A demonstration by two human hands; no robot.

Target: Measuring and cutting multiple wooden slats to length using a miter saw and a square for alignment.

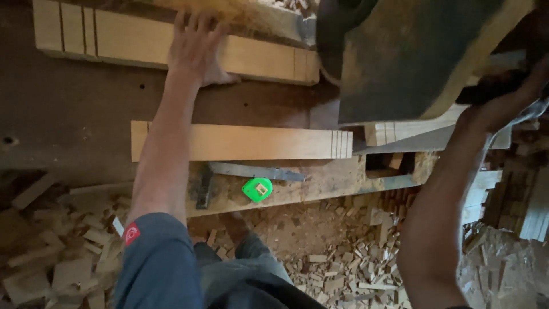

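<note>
My left hand (197,48) lies flat, fingers spread, on a long pale wooden plank (137,40) at the far side of the dark bench. My right hand (509,97) grips the black handle (492,86) of a large saw machine whose dark guard (412,57) fills the upper right. A second pale plank (257,142) with pencil lines near its right end lies closer to me, crossed by my left forearm.
A green tape measure (257,189) and a metal try square (251,171) rest on the bench's near edge. Small wood offcuts (337,263) cover the floor on both sides of my legs. Stacked wooden pieces (526,206) stand at the right.
</note>
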